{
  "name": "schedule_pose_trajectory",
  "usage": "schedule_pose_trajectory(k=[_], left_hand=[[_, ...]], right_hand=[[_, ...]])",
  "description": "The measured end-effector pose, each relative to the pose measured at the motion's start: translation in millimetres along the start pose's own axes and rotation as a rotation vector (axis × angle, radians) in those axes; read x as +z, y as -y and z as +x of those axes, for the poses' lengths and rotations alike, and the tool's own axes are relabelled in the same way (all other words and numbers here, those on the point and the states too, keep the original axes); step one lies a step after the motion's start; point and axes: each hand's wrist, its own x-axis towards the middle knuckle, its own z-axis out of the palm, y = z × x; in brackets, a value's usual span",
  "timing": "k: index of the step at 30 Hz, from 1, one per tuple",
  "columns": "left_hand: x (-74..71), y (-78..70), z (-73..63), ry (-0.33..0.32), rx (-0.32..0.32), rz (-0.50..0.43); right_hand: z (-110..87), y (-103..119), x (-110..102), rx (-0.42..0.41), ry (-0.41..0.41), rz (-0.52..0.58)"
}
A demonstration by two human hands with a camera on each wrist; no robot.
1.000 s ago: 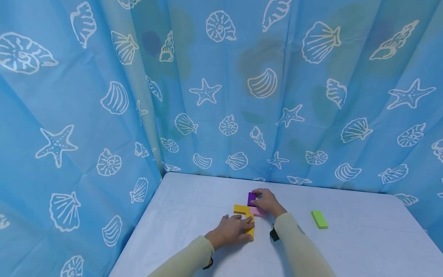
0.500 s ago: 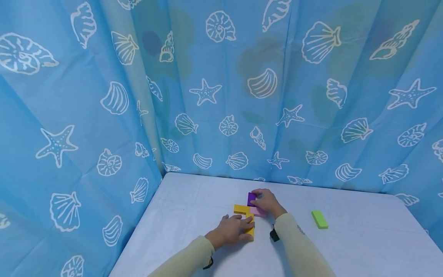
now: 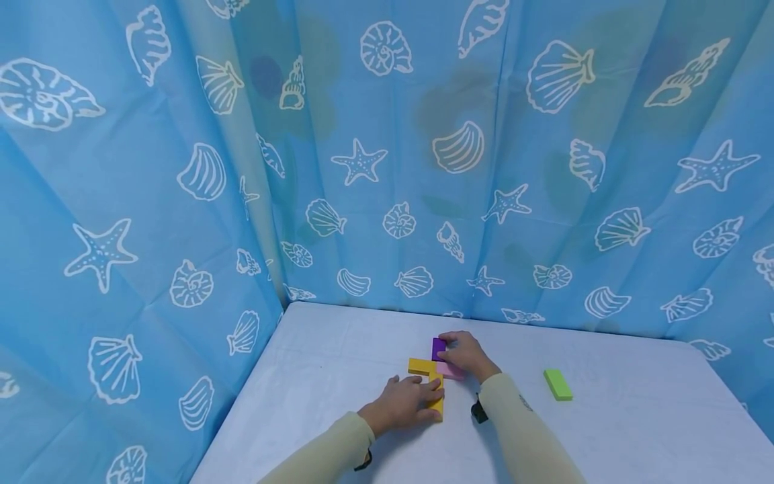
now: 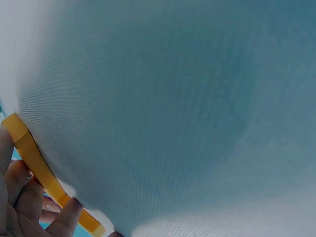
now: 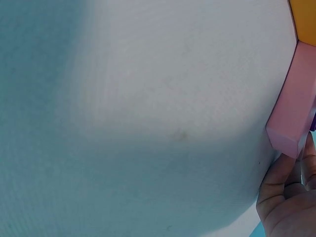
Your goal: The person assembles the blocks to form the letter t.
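In the head view, yellow, pink and purple blocks lie together on the white table. My left hand [image 3: 401, 403] holds the lengthwise yellow block [image 3: 437, 405], fingers across its top and thumb at its near end. A second yellow block [image 3: 418, 366] points left from its far end; the pink block [image 3: 450, 371] points right. Beyond them, my right hand [image 3: 467, 352] pinches the purple block [image 3: 438, 347] by its right side. The left wrist view has fingers [image 4: 30, 197] along a yellow block [image 4: 37, 163]. In the right wrist view, the pink block [image 5: 291, 103] touches a yellow block [image 5: 306, 19].
A lime green block [image 3: 557, 384] lies alone to the right of my right forearm. Blue curtains [image 3: 387, 188] printed with shells and starfish stand behind and left of the white table [image 3: 326, 349].
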Motion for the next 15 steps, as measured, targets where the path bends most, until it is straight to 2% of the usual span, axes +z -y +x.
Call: schedule_pose_trajectory(k=[15], left_hand=[[0.6,1.1,0.4,-0.005,0.0,0.001]], right_hand=[[-2.0,-0.2,0.9,-0.004,-0.016,0.011]])
